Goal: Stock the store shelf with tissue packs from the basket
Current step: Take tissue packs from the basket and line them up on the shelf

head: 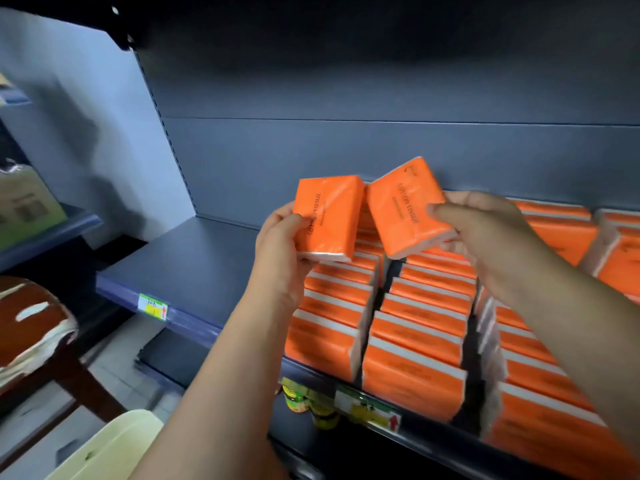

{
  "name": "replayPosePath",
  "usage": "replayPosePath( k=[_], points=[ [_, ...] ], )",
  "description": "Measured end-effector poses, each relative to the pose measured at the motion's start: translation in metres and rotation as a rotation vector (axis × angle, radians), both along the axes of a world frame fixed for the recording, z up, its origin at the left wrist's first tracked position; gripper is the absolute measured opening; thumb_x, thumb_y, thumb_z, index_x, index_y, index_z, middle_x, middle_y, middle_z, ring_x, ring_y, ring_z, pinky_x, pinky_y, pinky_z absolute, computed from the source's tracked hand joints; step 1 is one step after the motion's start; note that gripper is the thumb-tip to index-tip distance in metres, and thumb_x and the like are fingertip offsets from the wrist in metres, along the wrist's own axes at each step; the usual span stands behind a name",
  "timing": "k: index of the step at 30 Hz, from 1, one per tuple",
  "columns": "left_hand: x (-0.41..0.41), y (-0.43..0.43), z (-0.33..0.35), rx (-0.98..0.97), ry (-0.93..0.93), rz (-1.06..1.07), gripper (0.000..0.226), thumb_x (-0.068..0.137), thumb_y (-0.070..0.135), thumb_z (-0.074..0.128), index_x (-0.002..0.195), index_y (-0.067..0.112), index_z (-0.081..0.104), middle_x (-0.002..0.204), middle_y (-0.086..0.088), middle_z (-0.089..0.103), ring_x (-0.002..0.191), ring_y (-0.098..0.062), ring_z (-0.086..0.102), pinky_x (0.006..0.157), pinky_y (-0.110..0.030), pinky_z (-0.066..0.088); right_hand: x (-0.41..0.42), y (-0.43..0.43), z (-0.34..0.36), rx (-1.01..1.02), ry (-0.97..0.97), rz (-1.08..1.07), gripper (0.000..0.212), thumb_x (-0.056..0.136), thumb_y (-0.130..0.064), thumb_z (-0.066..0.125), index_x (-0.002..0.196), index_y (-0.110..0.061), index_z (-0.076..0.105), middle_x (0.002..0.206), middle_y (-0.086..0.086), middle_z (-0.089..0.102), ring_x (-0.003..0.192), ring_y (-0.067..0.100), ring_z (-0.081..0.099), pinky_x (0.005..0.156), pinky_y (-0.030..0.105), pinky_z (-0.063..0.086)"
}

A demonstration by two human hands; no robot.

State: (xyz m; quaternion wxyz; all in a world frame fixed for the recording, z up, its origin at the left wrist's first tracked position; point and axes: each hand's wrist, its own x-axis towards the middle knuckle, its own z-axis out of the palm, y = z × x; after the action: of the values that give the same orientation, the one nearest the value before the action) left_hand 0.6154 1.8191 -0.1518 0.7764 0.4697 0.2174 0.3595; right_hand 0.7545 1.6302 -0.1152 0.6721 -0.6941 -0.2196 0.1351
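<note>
Left hand (280, 244) grips 1 tissue pack (327, 220), right hand (485, 230) a 2nd pack (408, 209), near the shelf's (194, 261) back edge, likely for slotting.

The cream basket (104, 448) is cut off by the lower left frame edge, and the price tag (152, 307) print is too blurred to read.

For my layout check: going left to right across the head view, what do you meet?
A worn brown chair seat → yellow-green price label → left hand → orange tissue pack it grips → second orange tissue pack → right hand gripping it.
</note>
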Motion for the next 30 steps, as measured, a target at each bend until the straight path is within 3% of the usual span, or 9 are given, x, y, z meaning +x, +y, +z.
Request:
replayPosePath(
  k=[4, 7, 10, 13, 16, 18, 21, 24, 30],
  points=[
    [0.002, 0.026, -0.005, -0.008, -0.001, 0.056, 0.057, 0.067, 0.013, 0.051, 0.122, 0.007, 0.068, 0.095, -0.007, 0.069, 0.09, -0.026, 0.063, 0.084, -0.051, 0.053, 0.003, 0.014, 0.0, -0.061, -0.159, -0.03, 0.013, 0.094, -0.017, 0.07, 0.102, -0.027, 0.072, 0.091, -0.012, 0.075, 0.066, -0.006, 0.067, 0.062, 0.019, 0.047],
    [0.005, 0.032, -0.012, -0.112, -0.085, 0.019, 0.038, 0.079, 0.006, 0.042, 0.103, 0.01, 0.07, 0.083, -0.003, 0.067, 0.076, -0.02, 0.062, 0.069, -0.034, 0.054, 0.004, 0.029, 0.003, -0.123, -0.261, -0.004, 0.019, 0.092, -0.014, 0.07, 0.099, -0.032, 0.069, 0.088, -0.016, 0.074, 0.067, -0.01, 0.067, 0.059, 0.01, 0.048],
    [0.008, 0.036, -0.018, -0.255, -0.181, -0.006, 0.042, 0.086, 0.001, 0.035, 0.099, 0.013, 0.073, 0.081, -0.002, 0.066, 0.069, -0.017, 0.062, 0.058, -0.025, 0.05, 0.007, 0.048, 0.002, -0.221, -0.388, 0.002, 0.023, 0.088, -0.014, 0.072, 0.104, -0.03, 0.072, 0.092, -0.017, 0.075, 0.082, -0.003, 0.071, 0.077, 0.02, 0.053],
    [0.015, 0.035, -0.017, -0.241, -0.136, 0.044, 0.046, 0.085, 0.002, 0.038, 0.109, 0.014, 0.075, 0.089, -0.004, 0.07, 0.075, -0.02, 0.066, 0.064, -0.03, 0.056, 0.006, 0.065, 0.004, -0.363, -0.598, -0.035, 0.029, 0.085, -0.014, 0.071, 0.11, -0.028, 0.072, 0.095, -0.017, 0.072, 0.087, 0.0, 0.067, 0.077, 0.009, 0.046],
    [0.019, 0.033, -0.019, -0.235, -0.055, 0.197, 0.047, 0.081, 0.002, 0.044, 0.114, 0.014, 0.076, 0.088, -0.003, 0.071, 0.082, -0.022, 0.064, 0.068, -0.033, 0.056, 0.013, 0.084, 0.002, -0.585, -0.826, -0.107, 0.032, 0.084, -0.016, 0.07, 0.116, -0.016, 0.072, 0.11, 0.004, 0.074, 0.104, 0.029, 0.067, 0.086, 0.027, 0.051],
    [0.022, 0.034, -0.021, -0.243, -0.046, 0.244, 0.045, 0.08, 0.002, 0.047, 0.109, 0.015, 0.078, 0.087, -0.003, 0.072, 0.082, -0.023, 0.062, 0.072, -0.035, 0.055, 0.021, 0.095, -0.002, -0.716, -0.913, -0.126, 0.031, 0.084, -0.017, 0.068, 0.114, -0.01, 0.069, 0.113, 0.014, 0.072, 0.106, 0.038, 0.065, 0.089, 0.042, 0.055],
    [0.025, 0.034, -0.023, -0.245, -0.056, 0.217, 0.047, 0.072, 0.007, 0.05, 0.106, 0.018, 0.08, 0.09, -0.005, 0.073, 0.082, -0.025, 0.063, 0.084, -0.048, 0.057, 0.03, 0.106, -0.007, -0.844, -0.976, -0.102, 0.03, 0.084, -0.015, 0.067, 0.113, -0.009, 0.067, 0.111, 0.016, 0.07, 0.104, 0.04, 0.064, 0.085, 0.044, 0.057],
    [0.025, 0.033, -0.023, -0.167, -0.024, 0.209, 0.054, 0.066, 0.01, 0.05, 0.112, 0.016, 0.078, 0.093, -0.004, 0.074, 0.079, -0.02, 0.064, 0.08, -0.04, 0.055, 0.036, 0.112, -0.01, -0.902, -1.042, -0.099, 0.023, 0.086, -0.013, 0.066, 0.108, -0.007, 0.066, 0.103, 0.016, 0.065, 0.098, 0.04, 0.062, 0.076, 0.038, 0.054],
    [0.028, 0.032, -0.02, -0.132, -0.002, 0.243, 0.042, 0.085, -0.004, 0.054, 0.12, 0.013, 0.068, 0.095, -0.003, 0.069, 0.078, -0.015, 0.062, 0.083, -0.036, 0.051, 0.044, 0.116, -0.02, -0.906, -1.114, -0.125, 0.023, 0.09, -0.017, 0.064, 0.11, -0.006, 0.07, 0.107, 0.013, 0.059, 0.108, 0.037, 0.05, 0.09, 0.042, 0.05]
  ],
)
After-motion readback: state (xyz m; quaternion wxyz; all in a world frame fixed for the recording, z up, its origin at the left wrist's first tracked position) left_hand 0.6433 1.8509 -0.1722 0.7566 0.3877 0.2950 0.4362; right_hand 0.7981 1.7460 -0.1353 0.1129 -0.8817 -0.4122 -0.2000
